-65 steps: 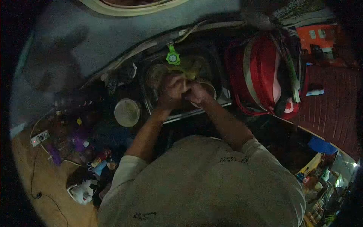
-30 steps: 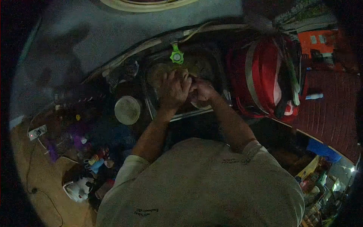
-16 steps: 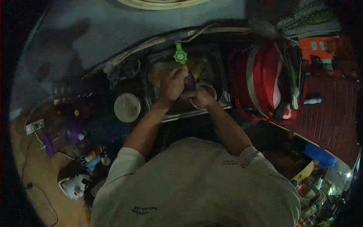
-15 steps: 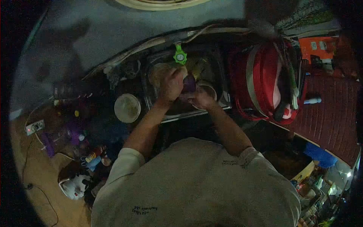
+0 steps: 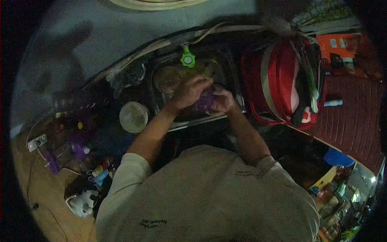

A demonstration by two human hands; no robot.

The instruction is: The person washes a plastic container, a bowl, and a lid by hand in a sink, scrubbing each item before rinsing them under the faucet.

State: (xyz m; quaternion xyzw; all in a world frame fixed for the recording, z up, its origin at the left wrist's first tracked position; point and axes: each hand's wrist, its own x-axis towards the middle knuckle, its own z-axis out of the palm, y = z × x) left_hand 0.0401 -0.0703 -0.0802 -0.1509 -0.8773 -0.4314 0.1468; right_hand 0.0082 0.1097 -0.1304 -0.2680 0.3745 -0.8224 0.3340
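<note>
Over the sink (image 5: 193,124), toward its near edge, you've got a blurry purple item (image 5: 206,101) between your left hand (image 5: 189,94) and right hand (image 5: 224,101). It's just right of the left hand, tight by the right one, which looks nearer (long axis: can't tell, too dark). Fingers bend around it; can't tell if either grip is clamped. Green tap knob (image 5: 188,59) sits at the far edge.

Loose pale-beige cloth shirt (image 5: 217,197); short matching sleeves (image 5: 131,167); small dark printed lettering (image 5: 153,223) at eight and two o'clock.
</note>
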